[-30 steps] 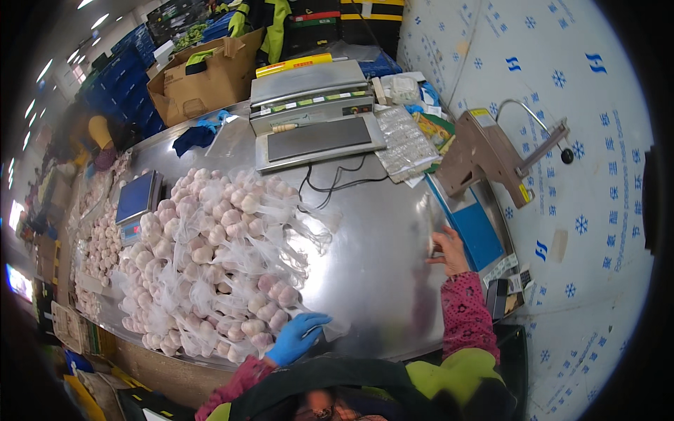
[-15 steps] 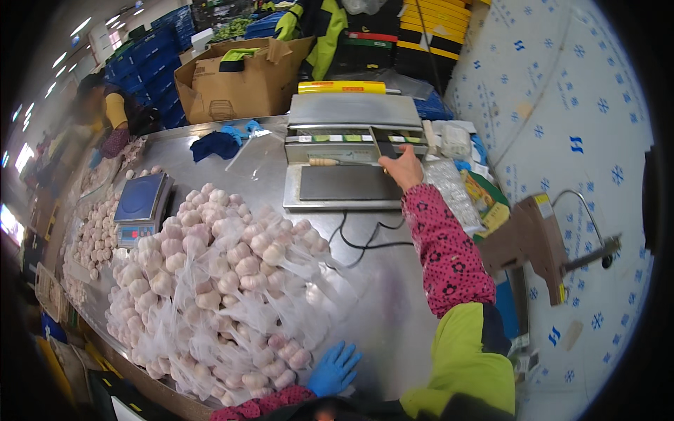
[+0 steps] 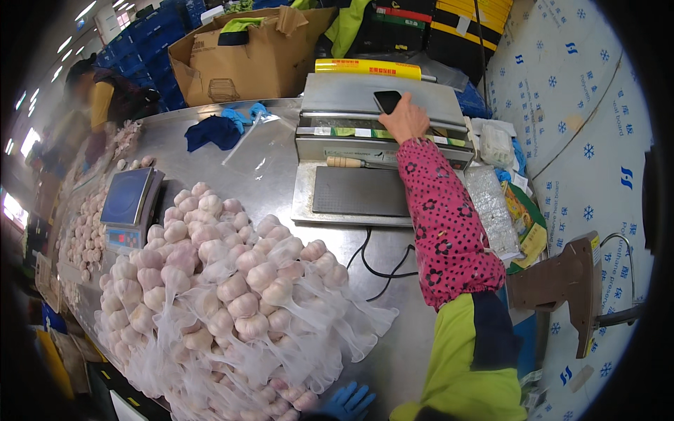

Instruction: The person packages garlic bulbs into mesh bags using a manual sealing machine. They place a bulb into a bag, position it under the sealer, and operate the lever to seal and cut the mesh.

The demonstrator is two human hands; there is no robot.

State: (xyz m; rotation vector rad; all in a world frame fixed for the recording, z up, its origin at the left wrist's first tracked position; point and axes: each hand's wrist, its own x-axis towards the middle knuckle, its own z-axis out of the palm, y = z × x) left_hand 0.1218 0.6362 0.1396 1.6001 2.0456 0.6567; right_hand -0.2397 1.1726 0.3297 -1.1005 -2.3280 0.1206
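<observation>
My bare right hand (image 3: 407,121) reaches far forward and grips the edge of a black smartphone (image 3: 387,102). The phone lies over the metal top of a film wrapping machine (image 3: 365,95); whether it rests on that surface I cannot tell. On the machine's nearer part is its dark plate (image 3: 360,191), with a wooden-handled tool (image 3: 345,162) just behind it. Near the lower edge my left hand (image 3: 347,403), in a blue glove, lies on the steel table with its fingers spread. Close beside it sits a large heap of garlic bulbs (image 3: 242,305) in white mesh nets.
A blue-topped scale (image 3: 128,196) stands left of the heap. Blue cloth (image 3: 213,133) lies behind, before a cardboard box (image 3: 246,67). Packets (image 3: 526,224) and a brown metal bracket (image 3: 562,284) are at right. A black cable (image 3: 385,277) crosses the table. Another person (image 3: 105,102) works far left.
My right hand has carried the phone up and back from the machine's front to over its top, turning it flatter. My view has shifted; the left hand now sits lower in it.
</observation>
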